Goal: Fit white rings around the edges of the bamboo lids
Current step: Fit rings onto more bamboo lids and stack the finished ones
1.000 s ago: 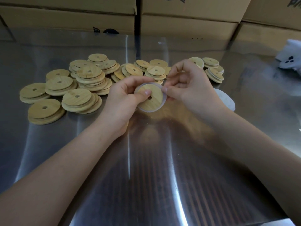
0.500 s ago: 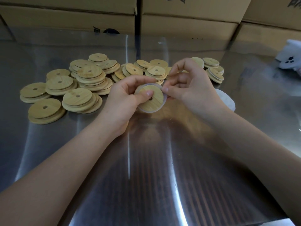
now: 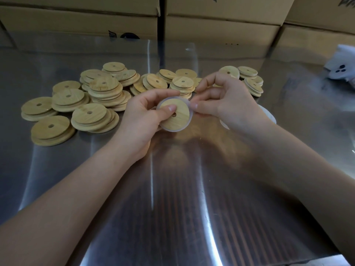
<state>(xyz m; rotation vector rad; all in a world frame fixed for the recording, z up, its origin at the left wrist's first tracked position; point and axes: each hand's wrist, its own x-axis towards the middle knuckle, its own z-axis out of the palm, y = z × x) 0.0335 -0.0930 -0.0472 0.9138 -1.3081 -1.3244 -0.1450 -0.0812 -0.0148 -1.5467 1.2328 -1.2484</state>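
Centre frame: left hand (image 3: 142, 116) grips the bamboo lid (image 3: 178, 120), thumb pressed on its face; right hand (image 3: 226, 104) pinches the white ring (image 3: 172, 130) at the lid's right edge. Versus 1 s ago almost nothing moved, so the fit is probably unfinished. Lid pile (image 3: 96, 96) upper left, untouched

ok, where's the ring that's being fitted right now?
Head view, centre: the white ring sits around the bamboo lid held between the left hand and right hand, just in front of the lid pile.
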